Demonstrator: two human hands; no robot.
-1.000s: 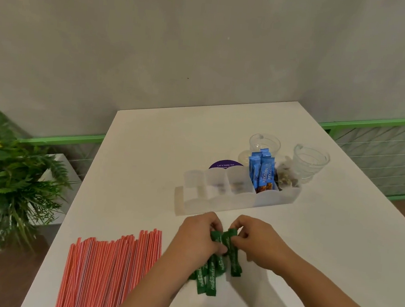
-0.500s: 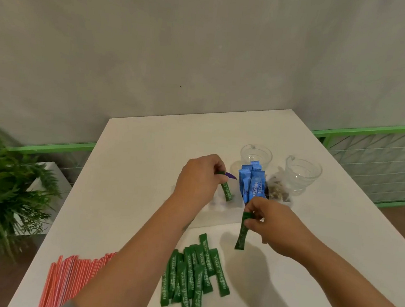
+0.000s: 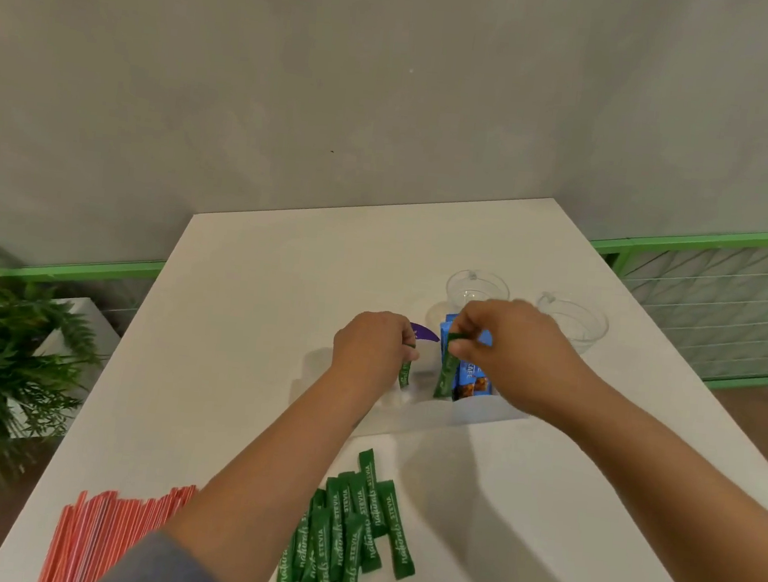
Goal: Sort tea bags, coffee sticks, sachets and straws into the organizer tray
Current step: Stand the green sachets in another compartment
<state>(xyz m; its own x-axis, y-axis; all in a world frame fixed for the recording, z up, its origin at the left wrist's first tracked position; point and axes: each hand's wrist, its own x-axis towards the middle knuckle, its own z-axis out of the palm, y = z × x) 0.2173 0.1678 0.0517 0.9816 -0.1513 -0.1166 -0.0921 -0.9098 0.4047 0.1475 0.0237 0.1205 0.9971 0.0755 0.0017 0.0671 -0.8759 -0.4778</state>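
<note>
Grey plaster walls meet in a corner behind a white desk, with a green rail along the wall's foot and a leafy plant on the left. On the desk stands a translucent organizer tray, its near wall showing below the hands. Blue coffee sticks stand upright in a compartment on the right side of the tray. Behind it are two clear glass cups, and a purple round thing peeks out between the hands.

Over the tray, the left hand has its grip curled round the top of one green sachet, which hangs down towards a middle compartment. The right hand pinches the top end of a second green sachet between thumb and fingertips; this one hangs just left of the blue sticks, and its lower end reaches the tray's rim. Whether either sachet touches the compartment floor cannot be told.

Nearer on the desk, a loose heap of green stevia sachets lies overlapping, well apart from the tray. To the left of the heap, a bundle of red-and-white straws lies side by side at the near edge, partly covered by the left forearm and a grey sleeve.
</note>
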